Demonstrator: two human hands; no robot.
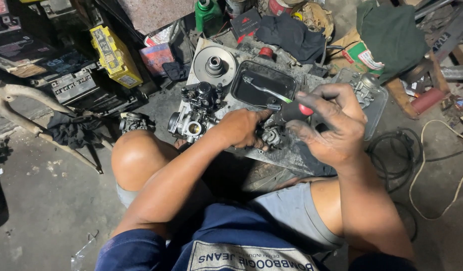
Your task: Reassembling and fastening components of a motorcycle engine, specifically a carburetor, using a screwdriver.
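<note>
Dark blue cloth of the person's shirt fills the bottom middle of the frame, with grey shorts and two bare knees spreading above it. From the lower left the left arm runs up to the left hand, which sits at the centre of the picture, closed around a small grey carburetor part and pressing it down on the greasy metal plate that serves as a work surface. Just right of it, the right hand is wrapped tightly round the black handle of a screwdriver with a red spot on it; the tool's tip end points down and left toward the small part, though the exact contact is hidden by the fingers. Touching the left wrist on its upper left side stands a larger carburetor body with black caps and a round bore facing the camera. Behind both hands, in the upper middle, lies a black rectangular tray with a bright metal tool resting in it, and left of that a round grey pulley disc. Farther up are a green bottle, a dark rag and a green cloth at the upper right. At the upper left a yellow box leans near a battery, and a pale cord loops over the concrete floor at the right edge.
</note>
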